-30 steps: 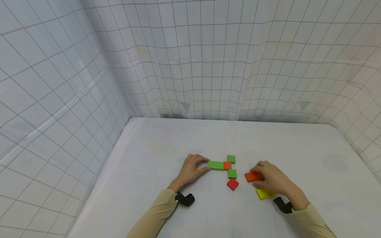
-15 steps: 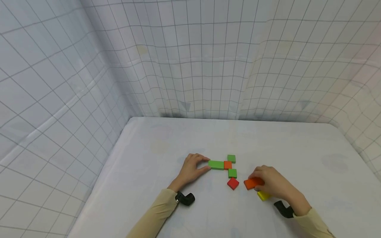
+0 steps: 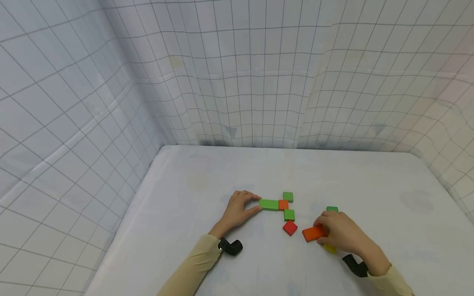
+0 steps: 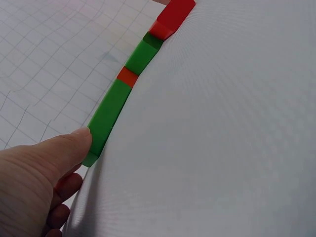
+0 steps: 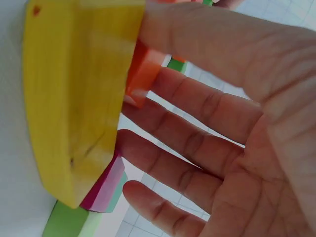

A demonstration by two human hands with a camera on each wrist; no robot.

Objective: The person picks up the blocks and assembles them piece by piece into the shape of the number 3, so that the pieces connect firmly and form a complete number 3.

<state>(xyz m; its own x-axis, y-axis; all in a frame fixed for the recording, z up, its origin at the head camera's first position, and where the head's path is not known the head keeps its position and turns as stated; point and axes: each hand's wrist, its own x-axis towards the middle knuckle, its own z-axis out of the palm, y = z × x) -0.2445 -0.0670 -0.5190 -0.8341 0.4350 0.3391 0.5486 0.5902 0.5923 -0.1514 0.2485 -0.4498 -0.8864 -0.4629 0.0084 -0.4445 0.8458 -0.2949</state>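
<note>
as the left hand (image 3: 237, 211) pinched the long green block (image 3: 268, 204) below centre, the right hand (image 3: 342, 232), lower right, gripped the orange block (image 3: 312, 234), likely light, stiff, best held by opposite sides.

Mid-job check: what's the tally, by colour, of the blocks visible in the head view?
Green blocks: 4, one long, two small square, one part-hidden behind the right hand
Orange blocks: 2, one small square, one oblong held by that hand
Red square block: 1
Yellow oblong block: 1, part-hidden
Total: 8
</note>
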